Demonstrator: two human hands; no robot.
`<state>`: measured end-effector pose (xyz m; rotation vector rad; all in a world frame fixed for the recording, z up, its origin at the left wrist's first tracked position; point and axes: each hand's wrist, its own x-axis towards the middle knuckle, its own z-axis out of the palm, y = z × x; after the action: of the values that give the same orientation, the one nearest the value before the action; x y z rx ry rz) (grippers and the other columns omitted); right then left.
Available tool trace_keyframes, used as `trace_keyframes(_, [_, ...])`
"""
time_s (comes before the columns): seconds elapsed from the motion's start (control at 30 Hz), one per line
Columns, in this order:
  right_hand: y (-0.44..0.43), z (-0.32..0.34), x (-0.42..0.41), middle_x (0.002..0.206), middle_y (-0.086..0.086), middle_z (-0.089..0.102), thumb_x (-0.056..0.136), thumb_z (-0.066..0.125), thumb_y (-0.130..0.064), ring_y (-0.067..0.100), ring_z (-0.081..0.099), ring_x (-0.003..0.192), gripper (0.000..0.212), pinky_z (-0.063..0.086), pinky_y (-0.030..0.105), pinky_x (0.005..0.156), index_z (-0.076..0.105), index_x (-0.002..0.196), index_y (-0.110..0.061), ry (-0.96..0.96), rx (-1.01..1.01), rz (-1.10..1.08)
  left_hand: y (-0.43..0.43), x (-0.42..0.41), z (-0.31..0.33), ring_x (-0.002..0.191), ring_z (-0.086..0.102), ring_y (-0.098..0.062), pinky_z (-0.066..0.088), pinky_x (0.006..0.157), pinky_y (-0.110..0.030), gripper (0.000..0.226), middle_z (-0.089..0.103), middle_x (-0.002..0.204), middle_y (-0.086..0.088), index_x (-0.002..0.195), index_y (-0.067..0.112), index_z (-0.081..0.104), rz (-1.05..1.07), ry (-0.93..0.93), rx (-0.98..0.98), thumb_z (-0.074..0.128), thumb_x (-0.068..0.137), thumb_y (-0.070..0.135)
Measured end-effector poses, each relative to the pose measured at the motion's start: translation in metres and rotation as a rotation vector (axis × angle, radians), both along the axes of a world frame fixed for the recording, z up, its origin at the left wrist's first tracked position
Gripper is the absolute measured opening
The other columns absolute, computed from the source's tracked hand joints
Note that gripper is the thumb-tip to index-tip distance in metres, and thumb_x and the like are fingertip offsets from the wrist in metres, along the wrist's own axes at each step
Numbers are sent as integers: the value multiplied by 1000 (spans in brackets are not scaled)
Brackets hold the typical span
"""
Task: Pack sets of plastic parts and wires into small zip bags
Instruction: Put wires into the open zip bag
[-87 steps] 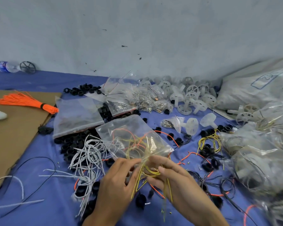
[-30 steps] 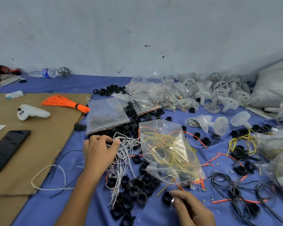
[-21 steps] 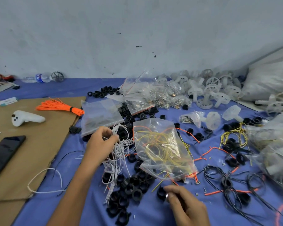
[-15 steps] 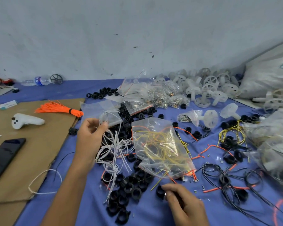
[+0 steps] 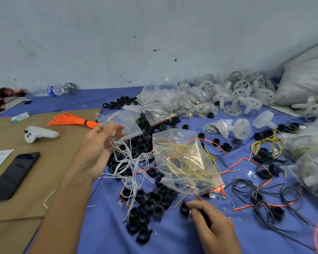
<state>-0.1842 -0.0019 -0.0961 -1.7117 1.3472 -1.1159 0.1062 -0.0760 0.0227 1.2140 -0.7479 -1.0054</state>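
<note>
— White wires (image 5: 127,158)?
— Pinched at top end in left hand (image 5: 97,153), held up; loose ends trailing onto black plastic rings (image 5: 151,204) on blue cloth (image 5: 173,237).
— Zip bag (image 5: 174,136)?
— Lying just right of those, yellow wires (image 5: 180,162) inside.
— Right hand (image 5: 209,222)?
— Curled, low at near edge of rings; contents: cannot tell.
— Left side?
— Phone (image 5: 13,175) and white controller (image 5: 39,133) on cardboard (image 5: 50,162).

The person's left hand (image 5: 99,153) and right hand (image 5: 209,219) are bare, seen from the head-worn camera. The left forearm (image 5: 62,208) is uncovered down to the frame's lower edge; the right wrist (image 5: 226,241) is bare too. Blur softens finer detail.
</note>
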Motion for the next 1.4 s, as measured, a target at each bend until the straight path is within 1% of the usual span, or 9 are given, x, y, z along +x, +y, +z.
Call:
trace_keyframes(0.1, [0,-1,0,81,-18,71,83,71,1,-1,68,76,38,47,9,69,72,84,-37,13,-29,8,0,3,15,92,70,-18,54,75,-32,35,75,103,-5,103,16,60,-2,59,-68,56,87,47])
trace_keyframes(0.17, [-1,-1,0,84,-19,71,83,71,1,-1,67,77,40,48,11,70,71,84,-38,15,-32,12,0,2,27,86,70,-18,54,71,-30,34,74,101,-7,104,11,60,66,-1,-101,53,94,42])
trace_keyframes(0.43, [-2,-2,-1,84,-20,71,83,71,1,0,67,73,41,47,10,67,70,85,-40,18,-55,16,19,9,75,95,67,-19,51,84,-26,24,74,106,-6,82,17,60,16,-11,-200,46,99,27])
trace_keyframes(0.67, [-1,-3,0,88,-21,71,83,70,2,-1,67,76,45,47,10,69,68,86,-42,16,-57,26,22,7,79,92,61,-12,49,85,-26,23,71,94,5,86,21,66,63,-375,-126,51,98,8])
trace_keyframes(0.83, [-1,-5,-1,85,-21,71,83,70,3,0,67,75,42,49,12,69,70,86,-39,0,-60,29,22,6,75,95,66,-17,45,104,-40,19,70,104,-3,81,22,58,63,-173,-93,59,92,6])
trace_keyframes(1.07, [-2,-5,-1,84,-20,71,84,69,3,0,68,77,39,47,9,70,71,87,-36,-33,-55,36,18,7,73,96,65,-15,49,95,-34,10,68,113,-5,99,21,64,38,-143,-71,58,93,25])
trace_keyframes(1.17, [-2,-4,-1,86,-20,71,85,69,3,0,68,79,41,48,10,72,70,87,-38,-37,-45,46,18,9,69,97,65,-15,47,93,-34,28,70,111,-2,119,23,63,36,-238,-58,59,94,12])
trace_keyframes(1.3, [-2,-5,0,88,-19,72,86,68,1,1,69,80,40,49,13,72,70,89,-39,-35,-44,39,21,12,62,119,56,-17,46,94,-31,69,60,122,-5,140,23,51,-25,-307,-76,36,86,-17])
trace_keyframes(1.4, [-1,-6,0,89,-18,72,86,68,-1,2,69,81,42,48,12,72,66,99,-42,-34,-36,37,23,12,65,106,58,-10,44,84,-24,59,62,116,1,131,23,56,7,-242,-172,37,85,-10])
